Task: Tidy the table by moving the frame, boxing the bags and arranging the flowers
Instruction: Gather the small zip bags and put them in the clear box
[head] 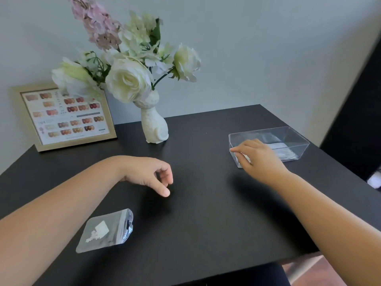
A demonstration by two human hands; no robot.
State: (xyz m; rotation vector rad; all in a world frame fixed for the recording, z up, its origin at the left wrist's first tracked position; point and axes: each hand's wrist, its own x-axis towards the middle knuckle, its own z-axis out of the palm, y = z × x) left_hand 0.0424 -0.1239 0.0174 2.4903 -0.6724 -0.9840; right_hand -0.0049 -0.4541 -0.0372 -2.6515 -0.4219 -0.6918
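Reaching into the clear box [288, 141] at far right, the right hand [259, 157] pinches what looks like a bag, while the left hand [150, 174] hovers loosely curled and empty over the near-left zip bag [107, 231], light, slippery, best nipped by an edge.

The counter [195, 213] is a matte black slab set against a pale wall. At its far left corner a gold frame [68, 116] stands tilted back, its base on the top. Just right of it, near the far edge, a white vase [154, 126] of flowers stands upright. Near the right edge sits a clear box [296, 139] with pale bags lying inside. Toward the near left, a small clear bag [107, 231] lies flat, well apart from the box. The middle is bare.
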